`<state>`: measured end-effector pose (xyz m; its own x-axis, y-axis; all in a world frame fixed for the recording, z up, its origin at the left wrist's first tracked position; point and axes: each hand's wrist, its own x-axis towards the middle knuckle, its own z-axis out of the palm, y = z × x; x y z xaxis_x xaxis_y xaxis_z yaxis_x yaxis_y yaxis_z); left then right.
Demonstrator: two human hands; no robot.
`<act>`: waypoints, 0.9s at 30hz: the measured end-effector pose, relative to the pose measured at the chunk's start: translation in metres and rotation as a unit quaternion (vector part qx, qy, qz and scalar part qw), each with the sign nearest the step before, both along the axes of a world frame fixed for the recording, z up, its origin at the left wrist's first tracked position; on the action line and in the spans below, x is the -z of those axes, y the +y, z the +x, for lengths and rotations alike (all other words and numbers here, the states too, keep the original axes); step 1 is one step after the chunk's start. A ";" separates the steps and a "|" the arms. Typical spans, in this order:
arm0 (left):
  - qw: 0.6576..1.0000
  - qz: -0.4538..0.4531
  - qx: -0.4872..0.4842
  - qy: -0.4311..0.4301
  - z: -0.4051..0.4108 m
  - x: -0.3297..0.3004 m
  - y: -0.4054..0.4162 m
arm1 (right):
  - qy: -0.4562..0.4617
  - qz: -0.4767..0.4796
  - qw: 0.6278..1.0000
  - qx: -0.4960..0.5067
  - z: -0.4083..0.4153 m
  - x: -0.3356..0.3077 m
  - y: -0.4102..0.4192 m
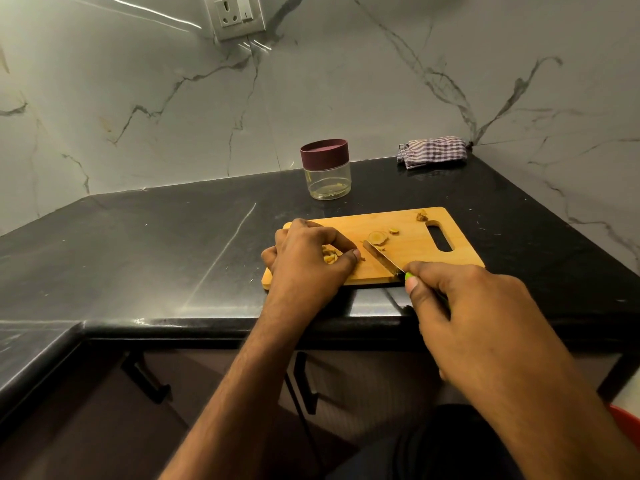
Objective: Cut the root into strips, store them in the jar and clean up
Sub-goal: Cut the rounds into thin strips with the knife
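Two hands at work: left hand pinches root strips steady; right hand grips the knife just beside them for slicing.

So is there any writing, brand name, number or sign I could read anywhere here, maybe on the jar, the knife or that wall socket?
None: no readable text shows in this view.
Jar: clear glass and a plain maroon lid, no label.
Knife: no mark visible on the blade; the right hand covers most of the green handle.
Wall socket: only pin holes and a switch; any marking is too small to read.
Cutting board and checked cloth: no print.
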<state>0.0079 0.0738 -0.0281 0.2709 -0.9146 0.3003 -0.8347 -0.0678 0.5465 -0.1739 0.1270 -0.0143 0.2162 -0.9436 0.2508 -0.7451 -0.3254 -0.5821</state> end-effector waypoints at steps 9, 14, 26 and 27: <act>1.000 -0.002 -0.001 0.003 0.001 0.000 -0.001 | -0.008 0.002 1.000 -0.010 0.006 0.001 -0.002; 1.000 -0.006 0.004 -0.006 0.001 0.001 -0.001 | 0.002 0.021 1.000 -0.018 0.006 -0.002 0.001; 0.999 0.036 0.011 -0.040 -0.001 -0.003 -0.001 | 0.004 0.031 0.999 -0.012 0.013 0.002 0.001; 0.998 0.038 0.011 -0.039 -0.001 -0.003 -0.002 | 0.004 0.030 0.999 -0.014 0.013 0.002 0.002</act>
<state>0.0068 0.0722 -0.0253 0.2290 -0.9410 0.2491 -0.8763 -0.0879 0.4737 -0.1611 0.1287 -0.0167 0.2441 -0.9505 0.1925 -0.7404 -0.3108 -0.5959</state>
